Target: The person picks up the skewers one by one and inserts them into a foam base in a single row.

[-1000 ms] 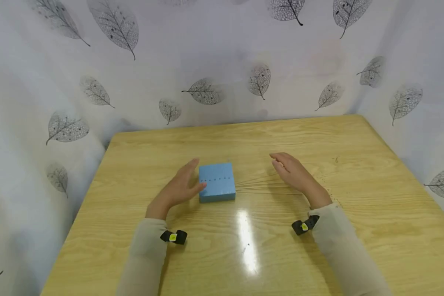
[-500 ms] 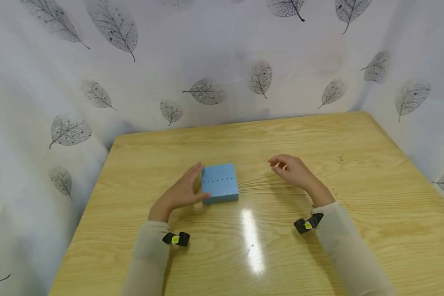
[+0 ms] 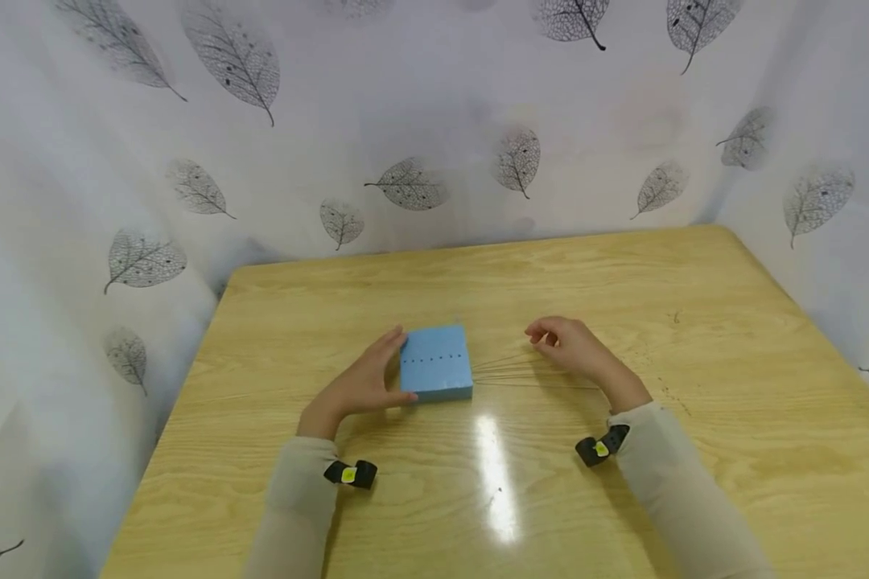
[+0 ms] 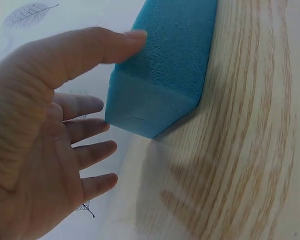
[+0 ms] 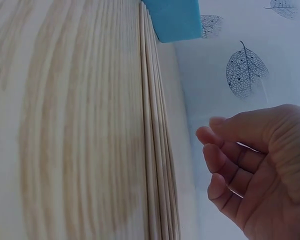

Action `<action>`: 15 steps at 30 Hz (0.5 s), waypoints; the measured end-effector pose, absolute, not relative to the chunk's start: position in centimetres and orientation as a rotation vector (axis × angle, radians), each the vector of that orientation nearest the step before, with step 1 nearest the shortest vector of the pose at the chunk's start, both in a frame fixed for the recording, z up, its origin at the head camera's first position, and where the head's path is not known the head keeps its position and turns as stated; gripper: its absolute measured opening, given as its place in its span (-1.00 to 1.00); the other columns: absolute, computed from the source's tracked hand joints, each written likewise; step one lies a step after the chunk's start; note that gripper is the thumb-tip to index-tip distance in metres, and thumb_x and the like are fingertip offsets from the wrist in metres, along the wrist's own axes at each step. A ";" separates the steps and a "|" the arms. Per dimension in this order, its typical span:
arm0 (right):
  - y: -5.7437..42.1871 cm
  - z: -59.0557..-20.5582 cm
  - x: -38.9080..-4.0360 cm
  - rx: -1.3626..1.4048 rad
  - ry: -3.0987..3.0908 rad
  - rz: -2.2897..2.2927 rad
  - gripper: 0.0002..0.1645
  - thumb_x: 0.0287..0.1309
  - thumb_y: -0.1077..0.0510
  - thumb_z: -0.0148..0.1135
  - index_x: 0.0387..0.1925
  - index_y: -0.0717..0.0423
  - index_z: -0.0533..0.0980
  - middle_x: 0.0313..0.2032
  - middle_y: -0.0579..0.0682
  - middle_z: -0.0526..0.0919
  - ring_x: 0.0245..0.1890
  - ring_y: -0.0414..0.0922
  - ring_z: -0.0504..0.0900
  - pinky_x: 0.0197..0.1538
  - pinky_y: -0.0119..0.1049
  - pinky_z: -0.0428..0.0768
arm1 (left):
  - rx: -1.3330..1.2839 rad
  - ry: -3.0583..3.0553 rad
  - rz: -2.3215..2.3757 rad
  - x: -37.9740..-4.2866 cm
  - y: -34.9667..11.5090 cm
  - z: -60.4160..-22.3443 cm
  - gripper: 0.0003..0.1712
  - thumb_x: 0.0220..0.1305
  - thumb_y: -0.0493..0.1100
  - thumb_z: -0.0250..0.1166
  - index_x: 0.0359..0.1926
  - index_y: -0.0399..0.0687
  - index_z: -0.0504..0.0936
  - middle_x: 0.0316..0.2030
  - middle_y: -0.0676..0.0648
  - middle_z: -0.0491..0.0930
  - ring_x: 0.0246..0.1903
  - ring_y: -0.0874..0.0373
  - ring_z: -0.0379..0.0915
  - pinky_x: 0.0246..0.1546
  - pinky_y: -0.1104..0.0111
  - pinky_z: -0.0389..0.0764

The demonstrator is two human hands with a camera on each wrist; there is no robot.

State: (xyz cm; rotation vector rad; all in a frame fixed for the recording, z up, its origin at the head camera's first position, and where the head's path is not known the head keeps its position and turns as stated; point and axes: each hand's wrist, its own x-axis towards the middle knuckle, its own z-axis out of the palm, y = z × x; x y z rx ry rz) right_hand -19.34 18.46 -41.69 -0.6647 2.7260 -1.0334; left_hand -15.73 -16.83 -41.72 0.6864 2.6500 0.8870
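A square blue foam block (image 3: 434, 366) lies flat on the wooden table, with a row of small dark holes across its top. My left hand (image 3: 362, 382) holds the block at its left end: the thumb rests on the front face, the index fingertip at the back left corner. In the left wrist view the thumb (image 4: 105, 47) lies on the side of the block (image 4: 165, 55). Several thin wooden sticks (image 3: 507, 375) lie to the right of the block. Above their far ends hovers my right hand (image 3: 575, 346), fingers curled and thumb against index finger; I see nothing between them.
The wooden table (image 3: 405, 523) reflects a bright streak of light near its front. Small dark specks (image 3: 673, 394) dot the surface right of the right hand. A white curtain (image 3: 434, 104) with leaf prints surrounds the back and sides.
My left hand has come up against the block, thumb now on its front face instead of over the top. My right fingers have curled in from straighter; the sticks look unmoved.
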 end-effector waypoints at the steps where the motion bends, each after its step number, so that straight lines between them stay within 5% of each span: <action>1: 18.4 -41.8 -19.4 -0.659 2.727 -1.028 -0.74 0.24 0.33 0.09 -0.06 0.34 0.53 -0.25 0.09 0.62 -0.32 -0.07 0.47 -0.27 -0.19 0.48 | 0.687 2.653 0.885 -15.7 -16.8 -41.8 0.17 0.01 0.07 0.45 0.46 -0.24 -0.04 0.47 -0.21 -0.17 0.43 -0.13 -0.23 0.37 0.00 -0.02; 15: 17.9 -42.9 -20.2 -0.679 2.776 -0.873 -0.76 0.16 0.38 0.09 -0.13 0.35 0.55 -0.26 0.15 0.62 -0.25 0.02 0.56 -0.15 -0.05 0.56 | 0.687 2.637 0.935 -15.5 -16.9 -41.9 0.14 0.02 0.02 0.46 0.44 -0.27 -0.02 0.46 -0.20 -0.15 0.43 -0.09 -0.22 0.38 0.05 -0.04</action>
